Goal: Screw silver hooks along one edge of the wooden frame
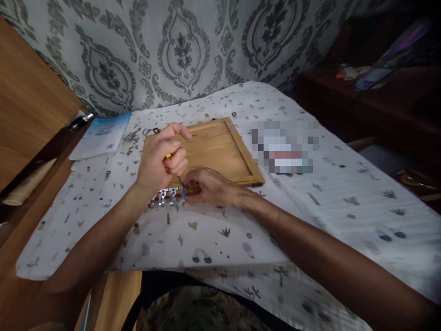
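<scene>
Our left hand (pixel 161 158) is closed in a tight grip around a screwdriver (pixel 179 180). A bit of yellow handle shows between the fingers, and the thin dark shaft slants down and to the right. Its tip meets the right end of a hook rail (pixel 165 195), a short silvery metal strip with a row of small curved hooks hanging toward us. The rail lies along the near edge of a wooden board (pixel 220 151), a light brown panel with a raised frame, set flat near the middle of the desk (pixel 241 230).

Our right hand (pixel 210 186) rests knuckles-up on that same near edge, just right of the rail, with its fingertips curled in beside the screwdriver tip. We cannot tell whether its grip pinches the rail or only presses on it.

A white cloth printed with small figures covers the desk. A pale blue booklet (pixel 101 133) lies at the far left, well apart from the board.
</scene>
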Tool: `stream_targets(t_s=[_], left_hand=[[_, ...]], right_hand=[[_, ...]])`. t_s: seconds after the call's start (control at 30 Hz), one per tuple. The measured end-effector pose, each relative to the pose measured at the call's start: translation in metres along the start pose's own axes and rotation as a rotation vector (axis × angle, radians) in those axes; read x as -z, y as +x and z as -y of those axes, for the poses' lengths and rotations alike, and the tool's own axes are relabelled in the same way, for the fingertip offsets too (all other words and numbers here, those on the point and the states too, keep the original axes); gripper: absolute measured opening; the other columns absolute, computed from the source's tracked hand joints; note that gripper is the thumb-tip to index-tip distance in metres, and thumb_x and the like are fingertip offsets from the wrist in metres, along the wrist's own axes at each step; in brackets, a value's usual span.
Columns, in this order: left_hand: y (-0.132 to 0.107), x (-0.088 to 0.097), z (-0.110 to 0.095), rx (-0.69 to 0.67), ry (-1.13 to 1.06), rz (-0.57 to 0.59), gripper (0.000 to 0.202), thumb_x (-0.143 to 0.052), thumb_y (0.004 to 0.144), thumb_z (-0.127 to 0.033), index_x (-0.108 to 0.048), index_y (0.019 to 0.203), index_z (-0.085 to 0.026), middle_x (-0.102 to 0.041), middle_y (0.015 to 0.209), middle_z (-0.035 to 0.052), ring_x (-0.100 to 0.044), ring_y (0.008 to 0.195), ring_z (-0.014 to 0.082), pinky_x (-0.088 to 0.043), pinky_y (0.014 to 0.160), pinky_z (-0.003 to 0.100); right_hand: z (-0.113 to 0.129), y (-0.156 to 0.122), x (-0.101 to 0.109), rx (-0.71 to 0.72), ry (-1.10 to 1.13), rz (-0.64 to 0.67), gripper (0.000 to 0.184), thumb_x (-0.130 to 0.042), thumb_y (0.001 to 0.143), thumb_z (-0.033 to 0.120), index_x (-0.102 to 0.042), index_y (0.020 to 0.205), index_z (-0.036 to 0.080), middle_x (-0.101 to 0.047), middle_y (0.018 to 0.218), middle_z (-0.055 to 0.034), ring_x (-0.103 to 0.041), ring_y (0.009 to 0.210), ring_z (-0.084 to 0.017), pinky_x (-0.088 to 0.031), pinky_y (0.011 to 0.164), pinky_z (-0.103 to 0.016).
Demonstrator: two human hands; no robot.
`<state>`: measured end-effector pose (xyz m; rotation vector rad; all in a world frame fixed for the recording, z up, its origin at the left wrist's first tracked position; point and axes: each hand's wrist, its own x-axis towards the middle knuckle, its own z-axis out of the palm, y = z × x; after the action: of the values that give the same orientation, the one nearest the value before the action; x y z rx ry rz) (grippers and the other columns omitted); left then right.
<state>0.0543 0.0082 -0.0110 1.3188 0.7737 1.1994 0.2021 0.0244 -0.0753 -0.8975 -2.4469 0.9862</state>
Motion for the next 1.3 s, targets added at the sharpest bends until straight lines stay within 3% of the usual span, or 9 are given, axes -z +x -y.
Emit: stream_targets(t_s=[0.1, 0.27, 0.33, 0.5, 0.77, 0.83, 1.0, 1.17, 1.3], left_hand=[[-0.002, 0.006, 0.000, -0.037, 0.016, 0.020, 0.006, -0.055, 0.081, -0.023, -0.058, 0.085, -0.020, -0.023, 0.042, -0.0122, -0.013, 0.037, 0.0059, -0.022, 0.039, 0.020], [-0.010, -0.002, 0.000, -0.195, 0.250, -0.265, 0.010, -0.054, 0.095, -0.030, -0.057, 0.091, -0.022, -0.053, 0.061, -0.0021, -0.050, 0.055, 0.0124, -0.040, 0.057, 0.027], [-0.013, -0.008, 0.000, -0.191, 0.202, -0.315, 0.010, -0.053, 0.097, -0.029, -0.056, 0.090, -0.022, -0.049, 0.064, -0.0026, -0.047, 0.057, 0.0117, -0.039, 0.057, 0.027], [-0.010, -0.017, 0.003, -0.186, 0.069, -0.323, 0.015, -0.058, 0.093, -0.027, -0.054, 0.080, -0.023, -0.022, 0.052, -0.0078, -0.020, 0.043, 0.0083, -0.020, 0.044, 0.025], [-0.003, -0.005, -0.003, -0.013, 0.056, 0.048, 0.017, -0.066, 0.085, -0.035, -0.057, 0.080, -0.021, -0.015, 0.045, -0.0128, -0.009, 0.036, 0.0040, -0.017, 0.038, 0.019], [-0.004, -0.003, -0.004, -0.039, 0.072, 0.012, 0.014, -0.064, 0.087, -0.033, -0.058, 0.082, -0.021, -0.021, 0.044, -0.0119, -0.015, 0.037, 0.0051, -0.021, 0.039, 0.020], [-0.008, -0.006, -0.003, -0.196, 0.176, -0.268, 0.017, -0.059, 0.094, -0.035, -0.059, 0.083, -0.022, -0.050, 0.059, -0.0024, -0.046, 0.053, 0.0112, -0.039, 0.052, 0.026], [-0.011, -0.019, -0.001, -0.179, 0.080, -0.276, 0.017, -0.060, 0.094, -0.030, -0.056, 0.079, -0.022, -0.024, 0.050, -0.0081, -0.020, 0.042, 0.0078, -0.021, 0.043, 0.024], [-0.007, -0.019, -0.002, -0.141, 0.068, -0.174, 0.019, -0.060, 0.092, -0.033, -0.054, 0.079, -0.022, -0.018, 0.046, -0.0107, -0.012, 0.038, 0.0056, -0.015, 0.039, 0.021]], right_hand=[[0.000, 0.000, 0.000, -0.009, -0.012, 0.003, 0.027, -0.084, 0.071, 0.031, -0.069, 0.090, 0.019, -0.064, 0.086, -0.0017, -0.055, 0.077, -0.016, -0.037, 0.066, -0.026], [-0.003, 0.002, -0.001, 0.033, -0.042, 0.000, 0.031, -0.085, 0.071, 0.032, -0.070, 0.093, 0.017, -0.066, 0.090, -0.0036, -0.056, 0.080, -0.018, -0.037, 0.069, -0.027], [-0.004, 0.002, -0.002, 0.033, -0.040, -0.002, 0.032, -0.085, 0.071, 0.032, -0.071, 0.095, 0.016, -0.066, 0.090, -0.0039, -0.056, 0.080, -0.018, -0.037, 0.069, -0.027], [-0.003, 0.002, -0.001, 0.021, -0.016, 0.003, 0.035, -0.085, 0.070, 0.033, -0.071, 0.096, 0.015, -0.065, 0.086, -0.0021, -0.055, 0.078, -0.017, -0.036, 0.068, -0.026], [-0.004, 0.000, -0.001, 0.054, -0.004, -0.003, 0.022, -0.082, 0.073, 0.030, -0.067, 0.085, 0.018, -0.061, 0.082, 0.0004, -0.048, 0.071, -0.014, -0.032, 0.063, -0.026], [-0.006, 0.001, -0.002, 0.051, -0.004, -0.009, 0.025, -0.082, 0.072, 0.031, -0.068, 0.088, 0.018, -0.062, 0.083, 0.0001, -0.050, 0.072, -0.015, -0.033, 0.065, -0.026], [-0.010, 0.003, -0.005, 0.080, -0.028, -0.021, 0.030, -0.084, 0.072, 0.032, -0.070, 0.093, 0.015, -0.065, 0.088, -0.0031, -0.054, 0.079, -0.017, -0.036, 0.068, -0.027], [-0.006, 0.002, -0.003, 0.040, -0.010, -0.003, 0.032, -0.084, 0.072, 0.033, -0.070, 0.095, 0.016, -0.064, 0.084, -0.0016, -0.053, 0.075, -0.016, -0.035, 0.067, -0.026], [-0.003, 0.001, -0.001, 0.040, -0.007, 0.002, 0.026, -0.083, 0.073, 0.031, -0.069, 0.090, 0.016, -0.061, 0.080, 0.0002, -0.049, 0.069, -0.014, -0.033, 0.063, -0.025]])
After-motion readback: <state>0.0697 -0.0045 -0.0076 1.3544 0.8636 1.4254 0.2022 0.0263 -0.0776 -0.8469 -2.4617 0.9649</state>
